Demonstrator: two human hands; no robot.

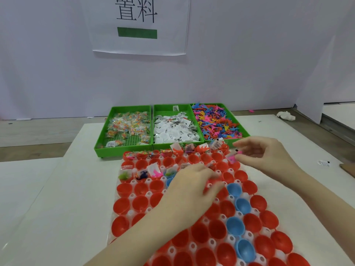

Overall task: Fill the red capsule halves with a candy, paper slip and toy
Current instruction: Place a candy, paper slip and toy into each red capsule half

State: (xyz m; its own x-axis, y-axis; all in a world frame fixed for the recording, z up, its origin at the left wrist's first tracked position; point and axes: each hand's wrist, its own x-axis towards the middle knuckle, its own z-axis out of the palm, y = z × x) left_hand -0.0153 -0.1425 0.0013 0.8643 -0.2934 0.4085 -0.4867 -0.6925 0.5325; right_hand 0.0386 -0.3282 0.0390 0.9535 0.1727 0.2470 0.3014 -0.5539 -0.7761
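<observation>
Rows of red capsule halves (140,202) sit open side up in a white holder tray (132,213), with a few blue halves (234,189) among them. Several halves in the far rows hold candy packs, paper slips and toys (142,175). My left hand (192,187) lies palm down over the middle of the tray, fingers blurred above the cups. My right hand (269,156) hovers over the tray's far right corner and pinches a pink toy with a paper slip (233,155).
Three green bins stand behind the tray: candy packs (126,125) on the left, paper slips (174,127) in the middle, coloured toys (217,121) on the right. A white wall with a printed sign rises behind. A crumpled white tissue (286,115) lies far right.
</observation>
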